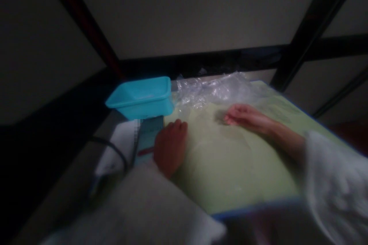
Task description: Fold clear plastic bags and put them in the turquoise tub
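Observation:
My left hand (pixel 171 147) rests knuckles up at the left side of a pale yellow-green tabletop (pixel 218 176), its fingers curled under. Whatever they may hold is hidden. Beside it, a thin reddish stick, perhaps a pen (pixel 145 151), lies over a dark-edged, bluish flat pad (pixel 150 130). Farther right, my right hand (pixel 241 115) is turned on its side, fingers bent together close to the tabletop. The blur hides whether something small is in them. Just below these fingertips, a faint clear film (pixel 232 138) seems to lie on the surface.
A turquoise plastic basin (pixel 140 103) stands at the back left. Crumpled clear plastic (pixel 221 90) stretches along the back edge. At left lie a white sheet (pixel 116 147) and a dark cable (pixel 110 145). A panelled wall (pixel 186 15) with dark bars rises behind.

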The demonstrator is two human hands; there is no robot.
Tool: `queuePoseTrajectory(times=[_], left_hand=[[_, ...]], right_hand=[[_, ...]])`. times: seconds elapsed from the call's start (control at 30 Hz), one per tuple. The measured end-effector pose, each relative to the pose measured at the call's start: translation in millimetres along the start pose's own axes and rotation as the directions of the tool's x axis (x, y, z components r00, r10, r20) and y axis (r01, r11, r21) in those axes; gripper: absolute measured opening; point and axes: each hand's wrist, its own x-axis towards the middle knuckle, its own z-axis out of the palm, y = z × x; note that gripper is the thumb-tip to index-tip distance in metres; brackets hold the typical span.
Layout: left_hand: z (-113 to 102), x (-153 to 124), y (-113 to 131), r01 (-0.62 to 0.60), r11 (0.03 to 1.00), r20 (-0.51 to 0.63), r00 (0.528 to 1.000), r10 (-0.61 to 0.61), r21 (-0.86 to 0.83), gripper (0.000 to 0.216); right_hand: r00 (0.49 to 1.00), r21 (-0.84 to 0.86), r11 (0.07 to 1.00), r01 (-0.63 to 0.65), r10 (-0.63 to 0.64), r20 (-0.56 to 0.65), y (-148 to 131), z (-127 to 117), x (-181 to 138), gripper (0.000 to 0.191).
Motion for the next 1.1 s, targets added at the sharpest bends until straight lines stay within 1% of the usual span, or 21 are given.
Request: queuePoseTrajectory(times=[0.1, 0.23, 0.37, 0.43, 0.57, 0.67, 0.7, 0.73, 0.83, 0.87, 0.9, 0.93, 1.0, 1.1], left_hand=[[5.4, 3.8, -8.8, 0.071, 0.997, 0.076, 0.995, -0.070, -0.005, 0.020], [16.5, 4.3, -12.3, 0.097, 0.978, 0.119, 0.990, -0.076, -0.185, 0.016], [24.8, 8.5, -14.3, 0.090, 0.942, 0.106, 0.993, -0.059, -0.323, 0.013], [26.0, 11.3, -14.4, 0.104, 0.912, 0.094, 0.993, -0.073, -0.397, 0.015], [23.9, 14.5, -12.3, 0.132, 0.803, 0.089, 0.991, -0.098, -0.581, 0.017], [23.6, 15.2, -9.6, 0.113, 0.665, 0.084, 0.994, -0.076, -0.738, 0.019], [24.4, 15.4, -8.5, 0.111, 0.608, 0.088, 0.994, -0.067, -0.786, 0.020], [25.6, 15.7, -7.4, 0.117, 0.531, 0.102, 0.993, -0.058, -0.839, 0.020], [30.8, 16.5, -3.4, 0.200, 0.218, 0.199, 0.980, -0.027, -0.955, 0.020], [32.6, 16.7, -1.9, 0.234, 0.109, 0.233, 0.972, -0.018, -0.966, 0.021], [34.2, 16.7, -0.3, 0.261, 0.027, 0.261, 0.965, -0.012, -0.965, 0.022], [35.5, 16.7, 1.4, 0.283, -0.019, 0.283, 0.959, -0.009, -0.959, 0.025], [36.9, 16.5, 5.1, 0.321, -0.074, 0.322, 0.947, 0.007, -0.944, 0.029], [37.0, 16.3, 9.9, 0.367, -0.110, 0.365, 0.930, 0.039, -0.924, 0.031]], right_hand=[[1.000, -0.023, 1.000, -0.005, 0.005, -0.012, 0.8, -0.2, -0.8, 0.019], [1.000, -0.040, 0.999, -0.028, 0.028, -0.011, 0.7, 0.8, -2.1, 0.018], [0.999, -0.049, 0.998, -0.042, 0.041, -0.015, -0.3, 2.0, -2.8, 0.019], [0.999, -0.061, 0.997, -0.040, 0.039, -0.016, -0.9, 2.3, -3.0, 0.020], [1.000, -0.088, 0.996, -0.025, 0.023, -0.015, -0.9, 3.7, -2.7, 0.022], [0.999, -0.141, 0.990, 0.004, 0.003, 0.049, -0.9, 8.0, -3.7, 0.023], [0.996, -0.165, 0.986, 0.015, 0.000, 0.087, -1.2, 10.2, -4.5, 0.023], [0.992, -0.191, 0.981, 0.021, 0.004, 0.130, -1.7, 12.7, -5.5, 0.023], [0.968, -0.250, 0.968, 0.023, 0.041, 0.248, -2.5, 19.5, -8.4, 0.026], [0.959, -0.254, 0.967, 0.016, 0.056, 0.276, -2.1, 21.1, -9.0, 0.027], [0.953, -0.249, 0.969, 0.009, 0.067, 0.296, -1.3, 22.2, -9.4, 0.028], [0.948, -0.237, 0.972, 0.000, 0.075, 0.309, -0.1, 22.8, -9.5, 0.030], [0.945, -0.205, 0.979, -0.016, 0.081, 0.317, 3.1, 23.2, -9.2, 0.034], [0.955, -0.171, 0.985, -0.039, 0.087, 0.284, 7.7, 23.2, -8.1, 0.041]])
